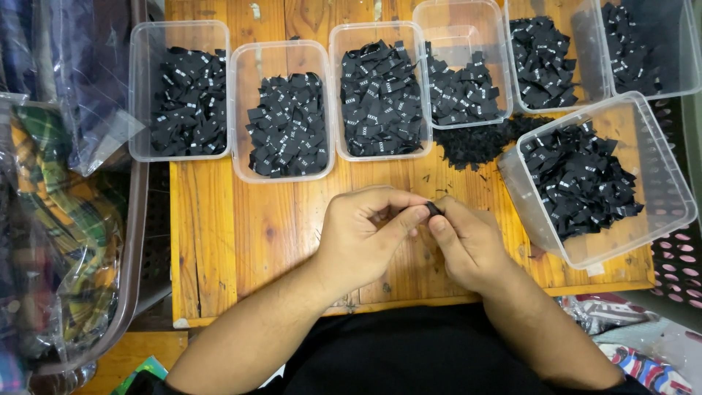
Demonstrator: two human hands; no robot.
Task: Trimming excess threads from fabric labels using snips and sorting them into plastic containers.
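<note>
My left hand (pixel 365 234) and my right hand (pixel 468 241) meet above the wooden table (pixel 219 234), fingertips pinched together on one small black fabric label (pixel 433 209). Most of the label is hidden between the thumbs and forefingers. Behind the hands stands a row of clear plastic tubs (pixel 281 110) filled with many black woven labels. A loose heap of black labels (pixel 475 143) lies on the table just beyond my right hand. A tilted clear tub (pixel 599 179) of labels sits to the right of my right hand.
A grey bin (pixel 128 278) at the left holds bagged plaid garments (pixel 66 219). More bagged cloth lies at the lower right (pixel 643 351). A pink perforated basket (pixel 680 256) stands at the right edge. Bare wood shows left of the hands.
</note>
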